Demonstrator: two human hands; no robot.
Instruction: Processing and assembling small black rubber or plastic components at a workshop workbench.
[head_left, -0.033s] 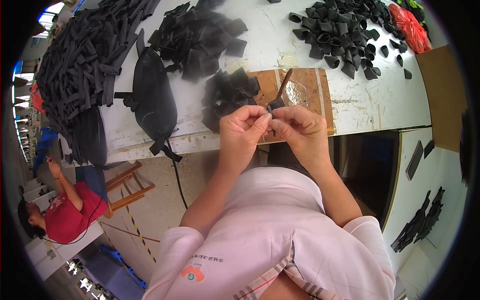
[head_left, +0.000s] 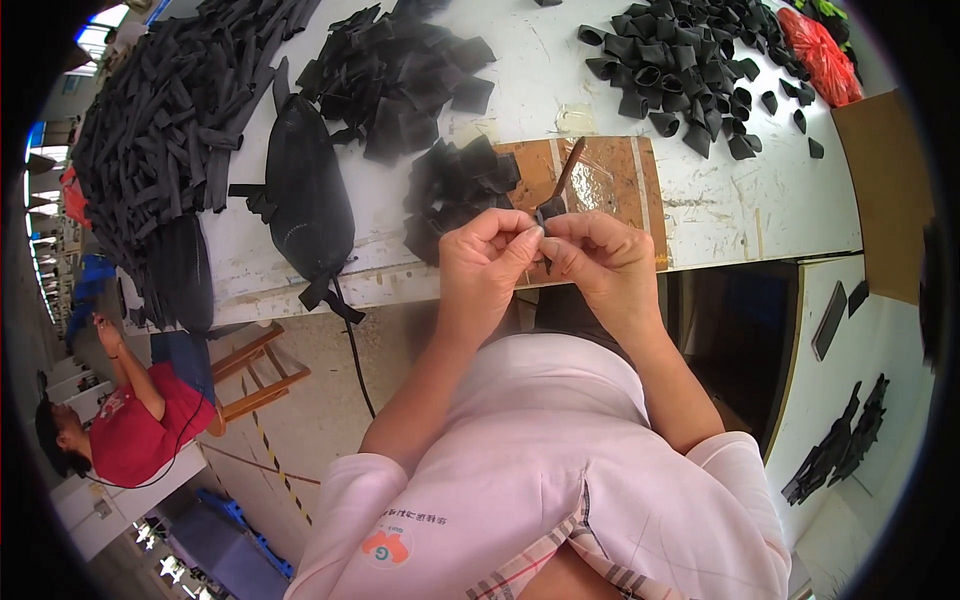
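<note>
My left hand [head_left: 487,265] and my right hand [head_left: 608,262] meet at the table's front edge, fingertips pinched close together. Between them is a small black fabric piece [head_left: 550,208], mostly hidden by my fingers. A thin brown stick [head_left: 570,168] rises slantwise just beyond it; whether the piece is around the stick or beside it I cannot tell. Under the stick lies a brown cardboard sheet [head_left: 625,180] with clear tape across it. Close to my left hand is a small heap of flat black fabric pieces [head_left: 455,190].
Black strips [head_left: 170,110] pile up at the far left, near a long black padded item [head_left: 310,190]. More flat pieces [head_left: 400,75] lie at the back. Folded black loops [head_left: 690,60] and a red plastic bag [head_left: 820,55] are back right. A person in red [head_left: 150,425] sits by a wooden stool [head_left: 260,385].
</note>
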